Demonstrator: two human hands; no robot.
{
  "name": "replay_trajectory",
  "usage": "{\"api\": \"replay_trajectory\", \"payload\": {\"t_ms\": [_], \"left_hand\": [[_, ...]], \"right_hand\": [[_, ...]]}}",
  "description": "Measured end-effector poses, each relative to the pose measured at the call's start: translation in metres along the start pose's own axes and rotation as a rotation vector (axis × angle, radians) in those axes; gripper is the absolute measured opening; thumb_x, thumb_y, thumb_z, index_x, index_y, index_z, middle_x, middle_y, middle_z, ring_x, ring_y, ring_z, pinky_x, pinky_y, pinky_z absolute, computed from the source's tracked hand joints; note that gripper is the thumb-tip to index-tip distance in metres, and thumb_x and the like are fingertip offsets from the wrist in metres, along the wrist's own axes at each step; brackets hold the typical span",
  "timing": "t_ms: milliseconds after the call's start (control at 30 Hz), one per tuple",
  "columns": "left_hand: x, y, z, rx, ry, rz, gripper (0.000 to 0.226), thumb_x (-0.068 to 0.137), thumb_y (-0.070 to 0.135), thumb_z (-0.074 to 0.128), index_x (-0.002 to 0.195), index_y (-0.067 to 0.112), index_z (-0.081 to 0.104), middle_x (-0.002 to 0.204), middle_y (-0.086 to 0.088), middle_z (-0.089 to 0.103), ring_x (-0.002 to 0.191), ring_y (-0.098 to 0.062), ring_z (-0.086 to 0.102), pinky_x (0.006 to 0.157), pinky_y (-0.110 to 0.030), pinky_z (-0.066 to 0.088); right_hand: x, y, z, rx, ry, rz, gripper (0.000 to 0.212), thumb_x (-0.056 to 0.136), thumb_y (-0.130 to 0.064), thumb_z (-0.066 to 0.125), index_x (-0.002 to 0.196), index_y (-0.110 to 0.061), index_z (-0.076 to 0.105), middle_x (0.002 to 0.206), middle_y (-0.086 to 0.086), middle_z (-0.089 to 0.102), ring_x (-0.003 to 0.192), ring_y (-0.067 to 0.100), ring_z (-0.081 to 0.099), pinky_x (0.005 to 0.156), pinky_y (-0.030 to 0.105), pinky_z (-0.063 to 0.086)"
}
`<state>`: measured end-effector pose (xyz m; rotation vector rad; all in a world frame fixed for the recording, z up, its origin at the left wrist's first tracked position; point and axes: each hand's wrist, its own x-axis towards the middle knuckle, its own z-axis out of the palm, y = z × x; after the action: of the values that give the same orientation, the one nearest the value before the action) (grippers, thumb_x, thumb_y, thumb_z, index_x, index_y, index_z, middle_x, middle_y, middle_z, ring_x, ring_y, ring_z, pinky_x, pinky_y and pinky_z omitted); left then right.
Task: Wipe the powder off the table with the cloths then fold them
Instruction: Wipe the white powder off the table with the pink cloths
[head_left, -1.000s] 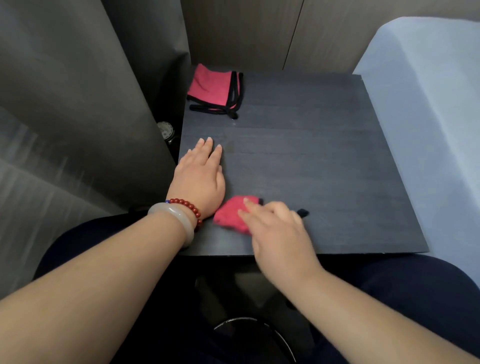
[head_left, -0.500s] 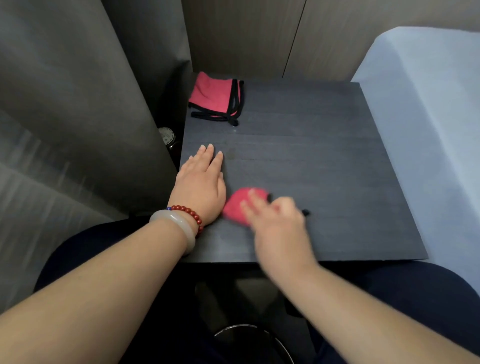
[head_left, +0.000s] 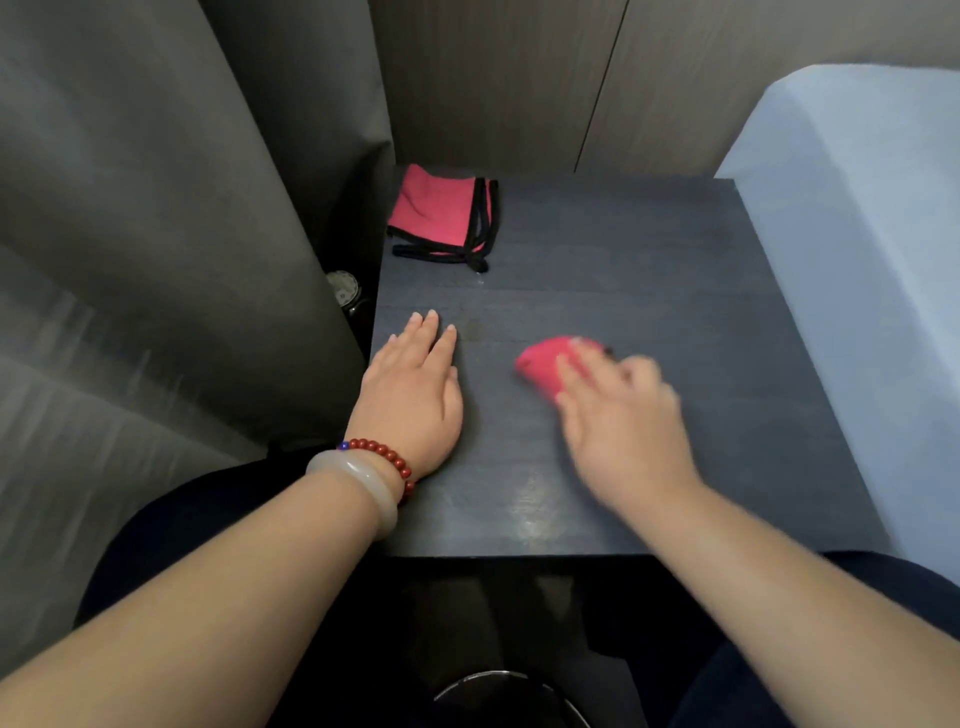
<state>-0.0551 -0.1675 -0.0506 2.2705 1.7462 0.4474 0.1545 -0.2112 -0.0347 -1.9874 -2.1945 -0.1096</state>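
Right hand (head_left: 623, 415) works a bunched pink cloth (head_left: 540, 364) across the middle of the dark worktop (head_left: 701, 291).

Motion blur hides whether its grip closes round the cloth or only presses on top. The left hand (head_left: 415, 384) lies flat by the left edge, fingers straight, holding nothing. A second black-edged cloth (head_left: 441, 213) sits in the far left corner. Both cloths look light, soft and limp, so for folding they are best pinched at the trimmed corners.
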Motion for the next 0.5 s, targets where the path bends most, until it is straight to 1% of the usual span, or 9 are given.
{"api": "replay_trajectory", "payload": {"t_ms": [67,100,133,200,233,267,333,367,500], "left_hand": [[-0.001,-0.001,0.001,0.001,0.011,-0.002,0.056,0.09,0.026,0.03,0.141,0.007,0.044,0.152,-0.014,0.034,0.143,-0.027,0.026,0.118,-0.036,0.015],[-0.001,-0.001,0.002,0.0,0.013,-0.007,0.056,0.09,0.025,0.03,0.141,0.007,0.045,0.152,-0.014,0.035,0.143,-0.027,0.027,0.118,-0.036,0.015],[-0.001,0.0,0.002,-0.002,0.014,-0.01,0.056,0.09,0.025,0.03,0.141,0.007,0.045,0.152,-0.014,0.035,0.143,-0.027,0.027,0.118,-0.036,0.014],[-0.002,0.0,0.001,-0.002,0.004,-0.01,0.057,0.09,0.026,0.029,0.142,0.007,0.043,0.153,-0.013,0.033,0.144,-0.026,0.025,0.118,-0.036,0.014],[-0.001,-0.001,0.002,0.001,0.0,-0.01,0.057,0.09,0.026,0.029,0.142,0.008,0.043,0.153,-0.013,0.033,0.144,-0.026,0.024,0.119,-0.036,0.014],[-0.001,-0.001,0.002,0.003,0.0,-0.008,0.057,0.09,0.026,0.029,0.142,0.007,0.043,0.153,-0.013,0.033,0.144,-0.026,0.025,0.119,-0.037,0.014],[0.0,-0.002,0.003,0.003,0.009,-0.005,0.056,0.091,0.025,0.03,0.142,0.007,0.044,0.153,-0.014,0.034,0.144,-0.027,0.026,0.119,-0.038,0.016],[-0.001,-0.002,0.003,0.002,0.009,-0.005,0.056,0.09,0.025,0.031,0.142,0.007,0.044,0.152,-0.014,0.034,0.144,-0.027,0.026,0.119,-0.038,0.016],[-0.002,-0.001,0.003,0.015,0.004,0.0,0.057,0.09,0.025,0.03,0.143,0.008,0.043,0.153,-0.013,0.033,0.144,-0.026,0.025,0.119,-0.037,0.015]], "right_hand": [[0.013,0.013,0.005,0.041,0.052,0.14,0.034,0.087,-0.022,0.055,0.118,-0.015,0.066,0.128,0.003,0.058,0.091,0.036,0.047,0.071,0.045,0.049],[0.009,0.003,0.01,0.086,0.068,0.125,0.033,0.083,-0.017,0.06,0.115,-0.014,0.067,0.123,0.003,0.06,0.09,0.036,0.048,0.07,0.045,0.05],[-0.001,-0.015,0.013,0.097,0.082,0.038,0.035,0.08,-0.014,0.06,0.114,-0.015,0.068,0.12,0.002,0.063,0.089,0.035,0.05,0.071,0.044,0.05],[-0.019,-0.03,0.018,0.079,0.094,-0.17,0.042,0.08,-0.016,0.054,0.12,-0.02,0.067,0.124,-0.004,0.065,0.095,0.031,0.054,0.075,0.039,0.049],[-0.019,-0.023,0.018,0.062,0.074,-0.214,0.045,0.081,-0.016,0.052,0.123,-0.022,0.066,0.127,-0.006,0.064,0.098,0.03,0.055,0.075,0.038,0.047],[-0.013,-0.012,0.019,0.048,0.077,-0.201,0.045,0.08,-0.013,0.053,0.123,-0.021,0.066,0.128,-0.005,0.064,0.1,0.031,0.057,0.075,0.039,0.047],[-0.003,0.001,0.019,0.071,0.142,-0.069,0.045,0.077,-0.006,0.058,0.12,-0.016,0.068,0.126,0.001,0.065,0.1,0.035,0.059,0.078,0.043,0.051],[-0.004,-0.003,0.019,0.093,0.166,-0.05,0.044,0.078,-0.007,0.054,0.118,-0.015,0.069,0.124,0.002,0.066,0.099,0.036,0.06,0.079,0.044,0.053],[-0.023,-0.025,0.015,0.062,0.127,-0.229,0.049,0.079,-0.018,0.038,0.114,-0.018,0.072,0.122,-0.003,0.068,0.101,0.031,0.064,0.08,0.04,0.054]]}}
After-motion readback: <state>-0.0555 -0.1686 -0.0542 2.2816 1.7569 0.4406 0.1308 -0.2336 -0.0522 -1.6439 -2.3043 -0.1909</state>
